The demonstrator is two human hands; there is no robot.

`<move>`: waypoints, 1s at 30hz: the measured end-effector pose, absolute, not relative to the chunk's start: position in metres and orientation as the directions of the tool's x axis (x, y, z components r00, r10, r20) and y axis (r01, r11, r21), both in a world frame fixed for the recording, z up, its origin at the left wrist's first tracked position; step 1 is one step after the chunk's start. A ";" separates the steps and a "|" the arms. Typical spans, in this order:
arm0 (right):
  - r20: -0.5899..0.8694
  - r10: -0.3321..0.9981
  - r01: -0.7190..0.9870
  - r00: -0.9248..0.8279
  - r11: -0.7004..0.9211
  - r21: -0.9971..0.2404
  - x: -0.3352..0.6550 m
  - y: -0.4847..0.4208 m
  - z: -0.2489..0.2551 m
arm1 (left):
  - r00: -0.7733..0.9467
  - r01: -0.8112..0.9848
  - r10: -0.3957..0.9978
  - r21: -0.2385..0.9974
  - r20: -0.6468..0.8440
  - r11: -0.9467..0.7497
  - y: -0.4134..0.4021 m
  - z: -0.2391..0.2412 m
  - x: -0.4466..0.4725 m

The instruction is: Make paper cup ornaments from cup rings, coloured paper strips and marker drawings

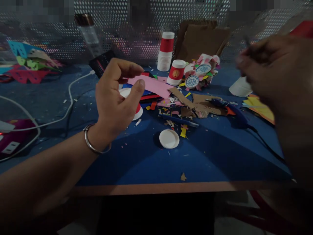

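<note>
My left hand [114, 101] is raised over the blue table [137, 163], a metal bangle on its wrist. Its fingers curl and the thumb and forefinger pinch one end of a pink paper strip [154, 86], which stretches right over a pile of coloured paper. A red-and-white paper cup [137, 111] lies partly hidden behind this hand. My right hand [276, 75] is close to the camera at the right and blurred. Its fingers are closed round a thin dark object whose tip shows near the fingertips; I cannot make out what it is.
A white lid [169, 138], a blue pen [178, 120], a blue glue gun [232, 111] with its cord, cardboard scraps [202, 106] and paper bits lie mid-table. Stacked cups [166, 52], another cup [176, 72] and round paper badges [195, 76] stand behind. White cables [61, 117] run left.
</note>
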State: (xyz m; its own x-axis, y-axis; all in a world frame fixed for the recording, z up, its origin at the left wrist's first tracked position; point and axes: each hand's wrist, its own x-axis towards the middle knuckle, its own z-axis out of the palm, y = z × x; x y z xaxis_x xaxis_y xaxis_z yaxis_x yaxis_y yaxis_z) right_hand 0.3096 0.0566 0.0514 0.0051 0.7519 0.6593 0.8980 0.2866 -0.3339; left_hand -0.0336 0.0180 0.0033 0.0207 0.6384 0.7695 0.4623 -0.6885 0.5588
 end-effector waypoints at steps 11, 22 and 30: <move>0.111 0.849 0.694 -0.516 0.491 -0.526 0.235 0.009 -0.008 | 0.027 0.674 0.657 0.472 0.753 -0.568 0.030 0.011 -0.042; -0.080 0.848 0.754 -0.525 0.419 -0.506 0.225 -0.002 -0.005 | 0.458 0.856 0.864 0.157 0.212 -0.492 0.033 0.040 -0.076; 0.090 0.834 0.627 -0.544 0.476 -0.617 0.227 -0.003 -0.013 | 0.400 0.623 0.845 0.572 0.354 -0.534 0.053 0.024 -0.079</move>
